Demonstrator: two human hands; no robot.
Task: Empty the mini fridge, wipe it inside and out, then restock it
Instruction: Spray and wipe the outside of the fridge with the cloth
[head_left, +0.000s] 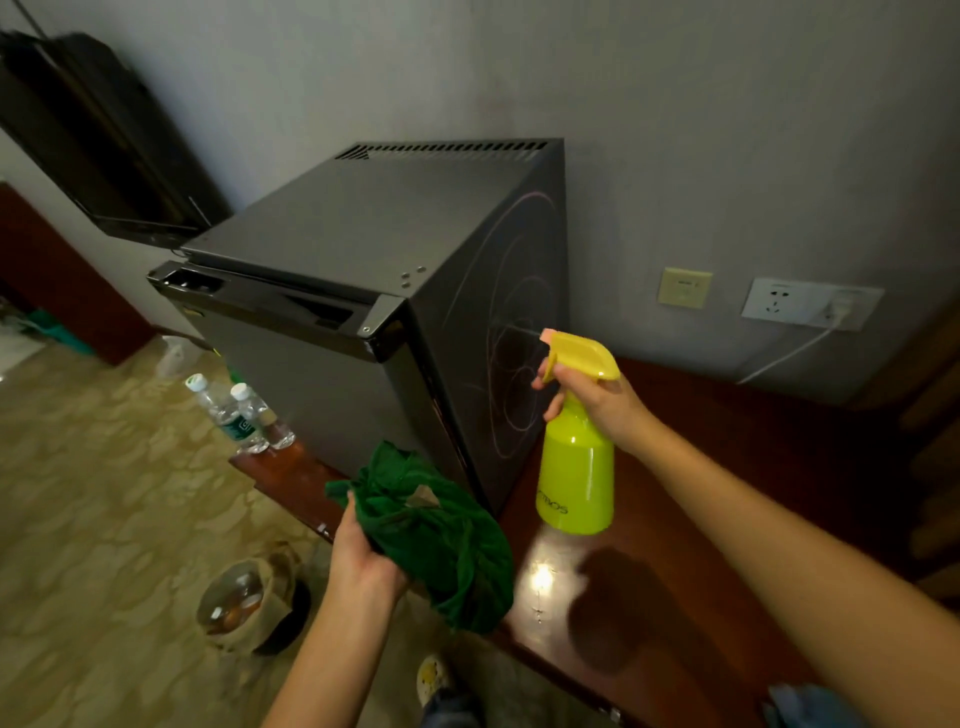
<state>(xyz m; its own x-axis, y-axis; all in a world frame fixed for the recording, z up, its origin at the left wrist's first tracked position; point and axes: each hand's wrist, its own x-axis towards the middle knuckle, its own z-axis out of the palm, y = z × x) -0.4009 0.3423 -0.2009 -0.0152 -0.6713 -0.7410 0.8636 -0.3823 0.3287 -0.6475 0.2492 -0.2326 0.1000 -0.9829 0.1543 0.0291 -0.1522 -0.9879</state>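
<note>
Hands both hold cleaning gear: the right hand (597, 402) grips the neck of a yellow-green spray bottle (574, 473), its nozzle pointing at the side panel of the mini fridge (363, 234); the left hand (363, 556) clutches a bunched green cloth (452, 540) just in front of the fridge's near corner; the fridge stands on a reddish wooden tabletop (727, 493) with its door closed and faint curved streaks on its side; two water bottles (236, 415) stand at the tabletop's edge beside the door; a lined bin (249, 597) sits on the floor below; a wall socket (810, 304) holds a white plug.
</note>
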